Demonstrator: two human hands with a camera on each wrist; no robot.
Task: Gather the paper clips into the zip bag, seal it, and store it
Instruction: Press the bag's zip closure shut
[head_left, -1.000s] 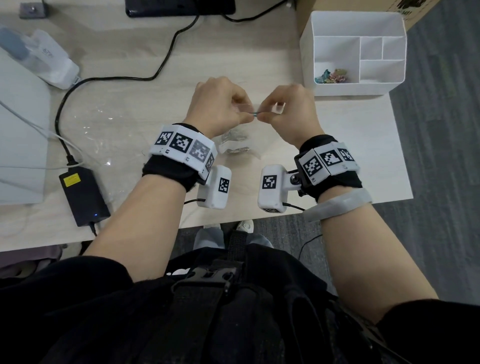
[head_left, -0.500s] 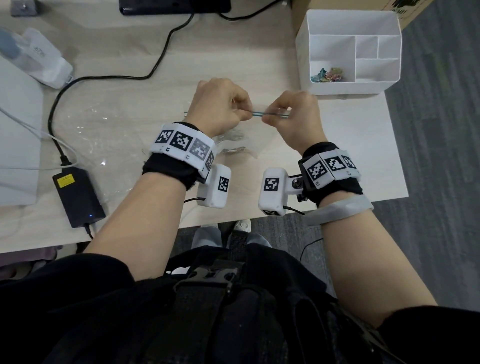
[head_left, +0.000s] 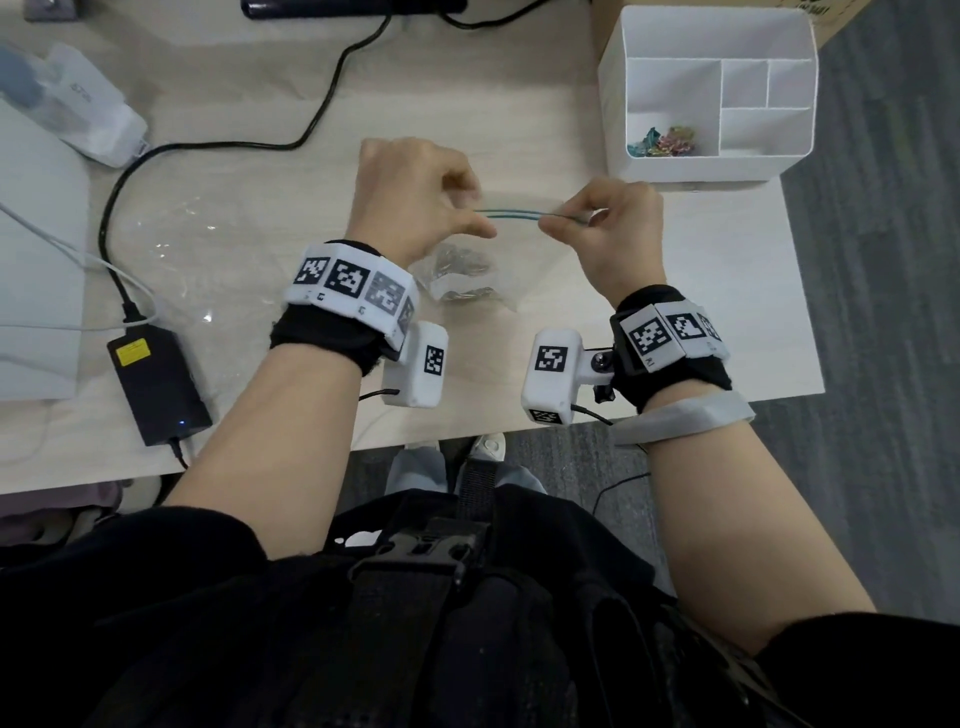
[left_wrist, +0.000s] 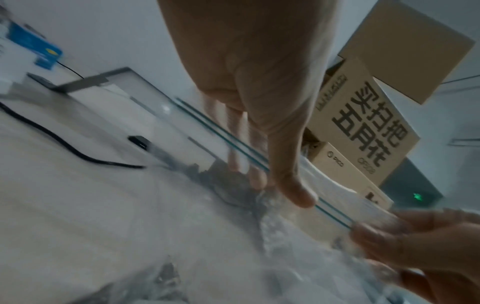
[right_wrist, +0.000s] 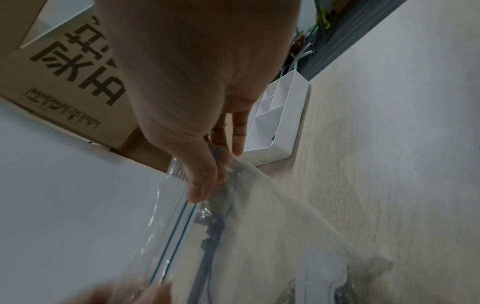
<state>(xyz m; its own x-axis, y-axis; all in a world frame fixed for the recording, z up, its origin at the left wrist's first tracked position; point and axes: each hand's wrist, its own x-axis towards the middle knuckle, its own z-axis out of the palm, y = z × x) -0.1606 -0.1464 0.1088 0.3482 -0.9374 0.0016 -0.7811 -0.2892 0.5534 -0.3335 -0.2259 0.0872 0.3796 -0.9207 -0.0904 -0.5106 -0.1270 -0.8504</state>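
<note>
A clear zip bag (head_left: 511, 270) hangs over the desk between both hands, with dull metal paper clips (head_left: 462, 267) bunched at its bottom. Its teal zip strip (head_left: 514, 214) runs level between the hands. My left hand (head_left: 480, 228) pinches the strip's left part; in the left wrist view the thumb (left_wrist: 293, 185) lies in front of the zip strip (left_wrist: 233, 139) and the fingers (left_wrist: 235, 144) lie behind it. My right hand (head_left: 551, 223) pinches the right end, and the right wrist view shows its thumb (right_wrist: 202, 185) on the zip strip (right_wrist: 176, 232).
A white compartment organizer (head_left: 706, 166) stands at the back right with coloured clips (head_left: 660, 143) in one cell. A black power adapter (head_left: 156, 384) and its cable lie left, near a crinkled clear plastic sheet (head_left: 182, 249). Cardboard boxes (left_wrist: 363, 123) stand behind the desk.
The hands have drawn apart along the zip strip, the right hand sliding right, so a longer stretch of teal strip shows between them.
</note>
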